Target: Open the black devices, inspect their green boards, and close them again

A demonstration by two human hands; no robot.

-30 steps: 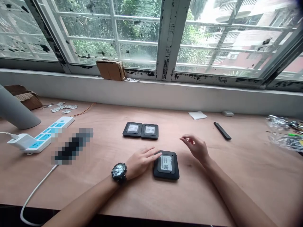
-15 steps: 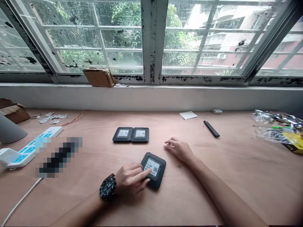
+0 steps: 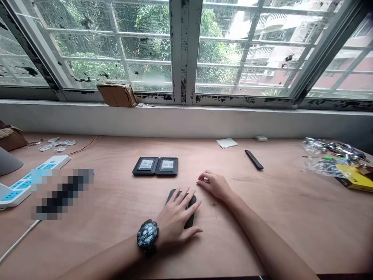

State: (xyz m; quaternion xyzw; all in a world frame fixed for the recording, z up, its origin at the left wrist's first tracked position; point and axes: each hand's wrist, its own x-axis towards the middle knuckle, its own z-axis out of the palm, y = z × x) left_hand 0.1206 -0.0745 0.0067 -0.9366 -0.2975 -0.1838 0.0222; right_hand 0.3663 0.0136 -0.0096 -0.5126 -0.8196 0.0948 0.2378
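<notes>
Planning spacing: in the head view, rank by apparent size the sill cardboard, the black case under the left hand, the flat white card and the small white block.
1. Sill cardboard, black case: unsure; the left hand hides much of the nearer case.
2. Flat white card
3. Small white block

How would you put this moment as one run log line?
left hand: spread over black case | right hand: holding small item, type unclear | beyond: two labelled black cases, side by side
</notes>
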